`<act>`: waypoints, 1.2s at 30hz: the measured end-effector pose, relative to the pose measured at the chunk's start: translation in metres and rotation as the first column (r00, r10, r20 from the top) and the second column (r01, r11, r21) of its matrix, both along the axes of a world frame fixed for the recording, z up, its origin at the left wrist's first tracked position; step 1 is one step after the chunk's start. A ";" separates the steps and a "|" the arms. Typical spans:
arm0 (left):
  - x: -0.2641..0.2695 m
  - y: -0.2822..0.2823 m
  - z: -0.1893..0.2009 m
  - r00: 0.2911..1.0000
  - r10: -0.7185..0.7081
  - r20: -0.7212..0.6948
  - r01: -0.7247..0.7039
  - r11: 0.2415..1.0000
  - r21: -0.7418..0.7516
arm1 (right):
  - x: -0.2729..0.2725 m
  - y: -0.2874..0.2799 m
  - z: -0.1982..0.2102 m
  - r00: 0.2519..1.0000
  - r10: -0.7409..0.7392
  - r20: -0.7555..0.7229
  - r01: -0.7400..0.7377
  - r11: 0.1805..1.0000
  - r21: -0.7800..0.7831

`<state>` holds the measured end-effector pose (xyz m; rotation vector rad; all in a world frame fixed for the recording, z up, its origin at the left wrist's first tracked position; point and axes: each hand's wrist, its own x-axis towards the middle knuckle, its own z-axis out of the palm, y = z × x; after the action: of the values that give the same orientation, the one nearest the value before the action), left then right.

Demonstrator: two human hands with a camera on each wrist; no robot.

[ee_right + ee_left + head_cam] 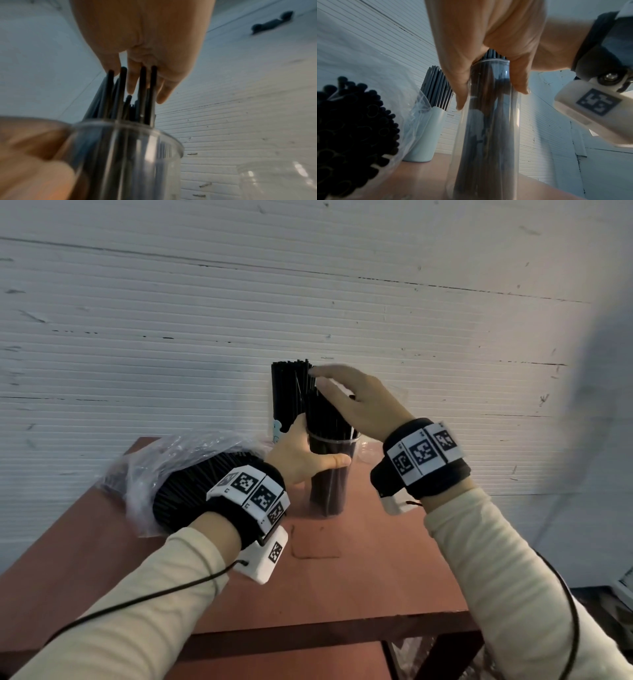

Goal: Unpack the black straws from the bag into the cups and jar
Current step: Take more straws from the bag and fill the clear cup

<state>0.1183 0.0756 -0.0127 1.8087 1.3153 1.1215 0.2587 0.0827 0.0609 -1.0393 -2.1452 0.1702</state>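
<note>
A tall clear cup (330,487) (486,135) (128,155) stands on the reddish table (359,559), packed with black straws (327,416) (142,92) that stick out above its rim. My left hand (305,457) (488,40) grips the cup near the rim, thumb in front. Above it, my right hand (356,398) (145,40) rests its straight fingers on the straw tops. Left of the cup lies the clear plastic bag (164,474) (351,128), still holding a thick bundle of black straws.
A white cup (277,433) (426,135) full of straws stands just behind the clear cup, against the white ribbed wall. A clear, empty-looking container (368,455) (274,180) sits behind and to the right. The table's near edge runs below my forearms.
</note>
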 end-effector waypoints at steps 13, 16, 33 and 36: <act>-0.027 -0.015 0.004 0.997 0.066 -0.033 -0.068 0.997 -0.043 | -0.020 -0.034 0.010 0.947 0.098 -0.306 -0.001 0.954 0.301; -0.054 -0.032 0.004 0.979 0.206 0.012 -0.204 0.962 0.184 | -0.037 -0.051 0.002 0.936 0.141 -0.323 -0.089 0.981 0.172; -0.191 -0.056 -0.007 0.884 0.300 -0.360 -0.240 0.950 0.201 | -0.137 -0.034 -0.071 0.909 0.162 0.383 0.065 0.854 -0.517; -0.195 -0.053 -0.008 0.865 0.325 -0.382 -0.290 0.945 0.148 | -0.149 -0.025 -0.074 0.956 0.089 0.281 0.031 0.918 -0.396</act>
<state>-0.0770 0.0228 -0.0204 2.0151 1.8798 1.0059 0.1100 0.0580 -0.0130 -1.3320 -2.4585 0.5139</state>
